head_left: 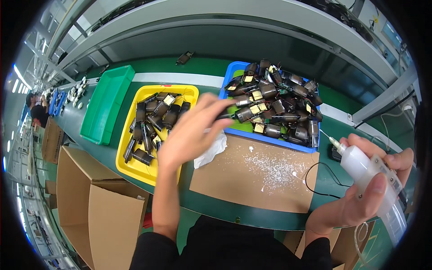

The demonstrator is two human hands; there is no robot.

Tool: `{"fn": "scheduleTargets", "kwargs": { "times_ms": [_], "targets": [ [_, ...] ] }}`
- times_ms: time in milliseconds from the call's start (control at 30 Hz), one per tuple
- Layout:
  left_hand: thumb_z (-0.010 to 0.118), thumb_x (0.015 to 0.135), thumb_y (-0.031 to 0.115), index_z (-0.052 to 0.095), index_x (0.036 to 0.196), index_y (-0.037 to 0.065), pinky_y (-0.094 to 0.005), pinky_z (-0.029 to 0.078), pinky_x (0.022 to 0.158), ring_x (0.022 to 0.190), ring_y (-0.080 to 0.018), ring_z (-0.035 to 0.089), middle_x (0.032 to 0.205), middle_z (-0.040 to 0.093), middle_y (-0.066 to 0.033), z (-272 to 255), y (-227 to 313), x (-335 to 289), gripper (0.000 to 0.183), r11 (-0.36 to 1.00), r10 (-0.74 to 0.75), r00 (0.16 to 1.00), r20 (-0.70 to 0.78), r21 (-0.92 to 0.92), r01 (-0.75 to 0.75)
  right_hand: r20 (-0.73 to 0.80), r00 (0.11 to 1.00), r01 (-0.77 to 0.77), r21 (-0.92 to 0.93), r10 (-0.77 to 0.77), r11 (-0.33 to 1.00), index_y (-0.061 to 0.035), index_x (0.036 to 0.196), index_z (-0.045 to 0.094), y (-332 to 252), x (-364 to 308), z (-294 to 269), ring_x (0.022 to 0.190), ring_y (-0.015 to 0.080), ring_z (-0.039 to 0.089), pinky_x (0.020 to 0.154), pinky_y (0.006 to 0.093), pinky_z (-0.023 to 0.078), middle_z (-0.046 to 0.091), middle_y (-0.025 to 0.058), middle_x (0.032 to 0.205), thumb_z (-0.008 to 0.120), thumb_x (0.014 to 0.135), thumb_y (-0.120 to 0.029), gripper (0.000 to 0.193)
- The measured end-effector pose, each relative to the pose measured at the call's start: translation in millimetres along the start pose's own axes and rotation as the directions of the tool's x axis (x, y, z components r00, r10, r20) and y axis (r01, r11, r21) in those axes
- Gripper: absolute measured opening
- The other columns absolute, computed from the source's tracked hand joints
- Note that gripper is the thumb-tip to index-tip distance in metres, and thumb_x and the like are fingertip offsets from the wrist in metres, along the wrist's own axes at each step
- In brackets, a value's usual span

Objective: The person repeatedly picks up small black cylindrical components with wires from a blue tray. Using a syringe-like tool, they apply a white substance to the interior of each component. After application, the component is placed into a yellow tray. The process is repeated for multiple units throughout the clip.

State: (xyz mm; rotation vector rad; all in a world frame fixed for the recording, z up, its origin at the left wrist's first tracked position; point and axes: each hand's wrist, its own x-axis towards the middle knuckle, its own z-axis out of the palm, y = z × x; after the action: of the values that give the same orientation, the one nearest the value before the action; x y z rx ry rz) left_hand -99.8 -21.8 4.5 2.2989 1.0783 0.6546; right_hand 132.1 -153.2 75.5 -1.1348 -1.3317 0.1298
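Note:
My left hand [195,130], blurred by motion, reaches over the gap between the yellow tray [125,155] and the blue tray [265,139]. A dark cylindrical part [224,115] shows between its thumb and fingers; much of that part is hidden. My right hand [378,175] is wrapped round a white glue syringe [357,162], whose thin needle tip points up and left toward the blue tray's corner. Many dark, see-through cylindrical parts with wires and pale pads [279,106] are heaped in the blue tray. Similar dark parts [155,117] lie loose in the yellow tray.
A cardboard sheet [243,189] sprinkled with white bits lies before me, a crumpled white tissue [211,150] at its left. The green tray [101,108] stands further left. A black cable [310,182] loops beside the sheet. An open carton [112,216] stands below; a shelf [225,22] spans above.

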Motion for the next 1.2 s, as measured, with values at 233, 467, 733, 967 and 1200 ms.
{"fn": "scheduleTargets", "kwargs": {
  "times_ms": [233,467,733,967,1200],
  "targets": [
    [0.061,0.082,0.005,0.055,0.116,-0.003,-0.0374,0.043,0.087,0.099,-0.0346,0.055,0.109,0.055,-0.0191,-12,-42,-48,0.036,0.879,-0.143,0.927,-0.348,0.386,0.280,0.079,0.996,-0.038,-0.048,0.042,0.998,-0.0052,0.098,0.029,-4,4,-7,0.078,0.0322,0.066,0.075,0.0365,0.054,0.064,0.0291,0.089,0.051,0.090,-0.029,0.033],
    [0.064,0.079,0.013,0.057,0.111,0.003,-0.0465,0.048,0.074,0.084,-0.0383,0.062,0.086,0.065,-0.0201,77,-34,46,0.034,0.920,-0.150,0.988,-0.026,0.363,0.149,-0.041,0.999,0.025,-0.020,-0.026,0.999,-0.0068,0.094,0.033,-2,7,-2,0.072,0.0246,0.066,0.074,0.0306,0.053,0.066,0.0240,0.081,0.054,0.087,-0.029,0.032],
    [0.065,0.076,0.010,0.048,0.118,0.002,-0.0457,0.047,0.079,0.095,-0.0410,0.055,0.103,0.053,-0.0219,87,-29,33,0.046,0.923,-0.158,0.987,-0.029,0.352,0.158,-0.090,0.996,0.003,-0.032,-0.006,0.999,-0.0087,0.092,0.033,3,8,-7,0.072,0.0222,0.066,0.074,0.0286,0.053,0.067,0.0217,0.081,0.057,0.085,-0.032,0.034],
    [0.057,0.090,0.019,0.047,0.123,0.004,-0.0253,0.043,0.060,0.074,-0.0144,0.055,0.089,0.061,-0.0102,45,-4,64,0.037,0.681,-0.012,1.000,0.008,-0.732,0.014,-0.112,0.993,-0.026,-0.044,0.021,0.999,-0.0086,0.090,0.032,3,7,-6,0.070,0.0204,0.065,0.072,0.0273,0.052,0.067,0.0210,0.078,0.057,0.085,-0.033,0.035],
    [0.034,0.099,0.039,0.026,0.141,0.002,-0.0234,0.041,0.061,0.079,-0.0153,0.046,0.096,0.053,-0.0076,66,50,102,0.057,-0.309,0.250,0.942,0.225,-0.903,0.298,-0.114,0.993,-0.030,-0.064,0.022,0.998,-0.0068,0.089,0.031,6,11,-7,0.066,0.0199,0.065,0.069,0.0258,0.053,0.067,0.0227,0.078,0.059,0.084,-0.031,0.037]
  ]
}}
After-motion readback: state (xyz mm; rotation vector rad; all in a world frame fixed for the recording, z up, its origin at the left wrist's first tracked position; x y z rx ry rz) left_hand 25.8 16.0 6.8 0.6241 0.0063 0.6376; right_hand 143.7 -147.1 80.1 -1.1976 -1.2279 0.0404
